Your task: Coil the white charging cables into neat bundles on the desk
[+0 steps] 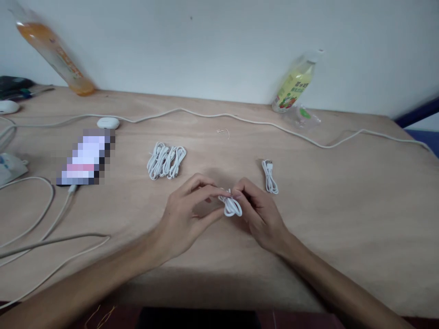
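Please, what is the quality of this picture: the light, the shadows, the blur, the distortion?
Head view: soft, rather dim light; soft shadows on the table around both hands; blurred lettering on the orange bottle; coarse pixel blocks over the phone; the bottles lean outward, probably wide-lens distortion.

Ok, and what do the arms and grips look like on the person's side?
The left grip and right grip are bare human hands, with no gloves, rings or printed markings visible. The left forearm and right forearm taper to wrists without watch or bracelet; no sleeve shows before the picture's edge, and no cable is strapped to either.
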### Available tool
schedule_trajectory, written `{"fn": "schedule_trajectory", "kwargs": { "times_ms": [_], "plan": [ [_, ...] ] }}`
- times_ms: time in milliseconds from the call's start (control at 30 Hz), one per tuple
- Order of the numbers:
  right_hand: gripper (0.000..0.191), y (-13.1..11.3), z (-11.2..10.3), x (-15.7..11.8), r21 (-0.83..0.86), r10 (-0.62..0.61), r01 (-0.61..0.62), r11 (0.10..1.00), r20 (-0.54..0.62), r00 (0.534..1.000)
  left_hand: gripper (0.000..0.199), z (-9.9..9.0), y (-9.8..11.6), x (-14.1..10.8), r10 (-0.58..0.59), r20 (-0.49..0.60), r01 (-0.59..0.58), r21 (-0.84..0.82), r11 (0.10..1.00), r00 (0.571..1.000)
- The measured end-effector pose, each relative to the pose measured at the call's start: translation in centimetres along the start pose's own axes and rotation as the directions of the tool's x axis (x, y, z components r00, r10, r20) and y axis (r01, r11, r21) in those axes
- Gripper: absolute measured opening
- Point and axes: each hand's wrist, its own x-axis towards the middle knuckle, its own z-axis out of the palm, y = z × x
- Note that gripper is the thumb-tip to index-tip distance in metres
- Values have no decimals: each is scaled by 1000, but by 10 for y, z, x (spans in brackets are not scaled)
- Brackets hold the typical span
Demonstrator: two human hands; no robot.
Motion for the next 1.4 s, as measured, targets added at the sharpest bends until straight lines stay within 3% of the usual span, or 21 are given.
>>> {"fn": "schedule_trajectory", "kwargs": {
  "times_ms": [67, 167, 333, 533, 667, 767, 900, 967, 1067, 1133, 1200, 1267, 1400],
  "plan": [
    [26, -2, 0, -1, 25, 23, -24, 999, 22, 999, 9, 1, 0, 0, -6, -29, 6, -11, 1000, 1000],
    [26, -2, 0, -1, 32, 46, -47, 998, 41, 998, 7, 6, -1, 1, -173, -6, 170, -163, 972, 985],
    [26, -2, 2, -1, 40, 2, -3, 999, 23, 1000, 31, 9, -2, 7, -444, 123, 442, -500, 745, 888],
    [24, -1, 6, -5, -51, -52, 52, 997, -8, 999, 46, 8, -1, 8, -540, 281, 569, -657, 494, 793],
    [23, -1, 6, -5, -53, -119, 119, 991, 5, 993, 46, 8, -1, 7, -547, 336, 599, -681, 422, 767],
    [24, -2, 7, -5, 13, -83, 83, 996, -4, 997, 33, 8, -3, 8, -502, 341, 581, -666, 468, 795],
    [29, -1, 10, -4, 106, 48, -43, 993, -46, 998, 15, 7, -5, 7, -388, 186, 427, -496, 756, 903],
    [32, 1, 11, -3, 153, 103, -92, 984, -64, 993, 17, 6, -4, 4, -309, 122, 332, -353, 875, 943],
    [35, 3, 11, -1, 213, 149, -130, 968, -73, 986, 29, 5, -4, 0, -177, 65, 186, -170, 968, 982],
    [35, 4, 10, -1, 217, 161, -145, 965, -58, 985, 25, 4, -4, -1, -122, 18, 123, -118, 985, 992],
    [34, 3, 9, 0, 190, 164, -155, 970, -31, 986, 14, 4, -6, 0, -135, -3, 133, -125, 983, 991],
    [32, 2, 8, 0, 148, 150, -148, 978, -3, 989, 6, 5, -7, 1, -203, 8, 201, -179, 963, 979],
    [30, -1, 6, -1, 80, 109, -111, 991, 24, 994, 15, 6, -7, 5, -386, 56, 378, -371, 848, 921]
  ]
}}
